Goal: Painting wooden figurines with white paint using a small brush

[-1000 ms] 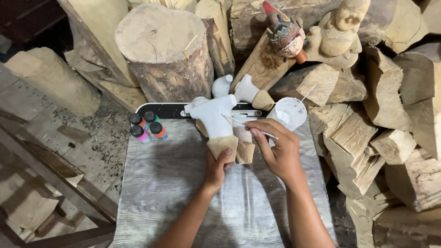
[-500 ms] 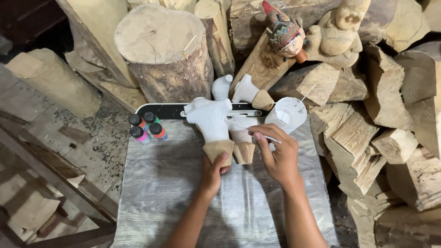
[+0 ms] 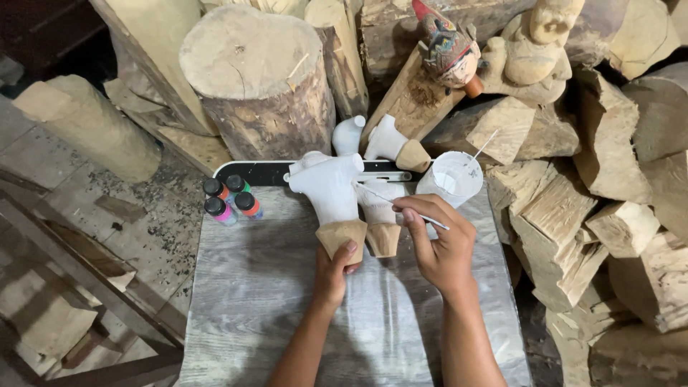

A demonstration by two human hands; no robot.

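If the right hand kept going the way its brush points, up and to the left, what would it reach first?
Probably the white-painted carving that the left hand holds by its bare wooden base. The brush in the right hand has its tip at or nearly on it; depth is unclear.

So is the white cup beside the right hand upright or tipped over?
Upright. The white cup stands on its base at the board's far edge, its open mouth facing up, with a thin stick leaning out of it.

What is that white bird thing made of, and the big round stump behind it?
The white figure in the left hand looks like carved wood under matte white paint: its base is bare, tan wood. The stump is raw wood, with rough bark on its side and a pale, cracked cut top. The right hand holds a thin brush.
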